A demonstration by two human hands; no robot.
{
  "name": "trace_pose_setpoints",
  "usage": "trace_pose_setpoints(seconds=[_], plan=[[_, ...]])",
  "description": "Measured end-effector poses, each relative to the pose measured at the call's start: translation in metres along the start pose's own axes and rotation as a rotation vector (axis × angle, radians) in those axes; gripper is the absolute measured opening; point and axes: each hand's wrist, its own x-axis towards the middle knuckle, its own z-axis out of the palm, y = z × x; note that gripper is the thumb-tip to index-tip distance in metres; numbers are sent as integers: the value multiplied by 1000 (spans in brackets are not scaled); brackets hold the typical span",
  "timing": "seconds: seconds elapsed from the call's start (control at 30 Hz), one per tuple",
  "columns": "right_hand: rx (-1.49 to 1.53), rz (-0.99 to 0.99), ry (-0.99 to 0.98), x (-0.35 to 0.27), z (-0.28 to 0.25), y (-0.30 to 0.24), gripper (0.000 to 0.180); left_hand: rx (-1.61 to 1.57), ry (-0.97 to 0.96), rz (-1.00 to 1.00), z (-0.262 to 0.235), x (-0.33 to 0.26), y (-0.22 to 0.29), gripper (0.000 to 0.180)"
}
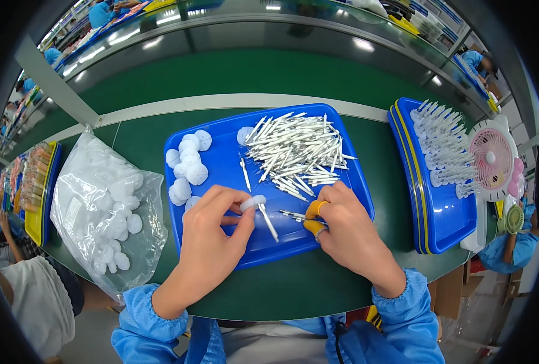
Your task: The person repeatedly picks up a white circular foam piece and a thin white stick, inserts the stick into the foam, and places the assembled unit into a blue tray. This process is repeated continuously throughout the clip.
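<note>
Left hand (212, 233): its grip is closed on a small white cotton pad (252, 203) and the top of a thin white stick (267, 222), over the near part of the blue tray (221, 164).
Right hand (348, 233): fingers curled shut around a thin metal tool (296, 215), with orange covers on two fingertips.
Blue tray: lies on the green worktop (293, 285); a pile of white sticks (296, 151) at its far right, loose cotton pads (187, 164) at its left.
Left: a clear bag of cotton pads (108, 206).
Right: a second blue tray (430, 200) with finished sticks, a small pink fan (492, 161) beside it.
</note>
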Motion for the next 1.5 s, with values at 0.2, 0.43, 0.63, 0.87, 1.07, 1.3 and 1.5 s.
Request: trace_pose_setpoints(seconds=[0.2,0.43,0.63,0.87,1.07,1.3,1.5], plan=[[-43,-58,16,-3,2,-4,22,-102,-22,-97,0,-2,-2,12],[170,-33,23,0,-6,-9,29,-118,-71,-79,1,-1,-2,15],[339,-105,-39,-3,-5,-24,44,-119,-140,-4,7,-6,0,16],[254,-126,-24,-2,1,-15,47,-54,-128,21,9,-7,0,21],[225,-93,-15,1,4,-16,42,-79,-124,-56,8,-8,4,17],[297,-125,73,-1,19,-26,29,-25,-73,44,14,-11,5,15],[352,-92,171,-6,24,-30,24,44,-66,91,13,-16,8,17]])
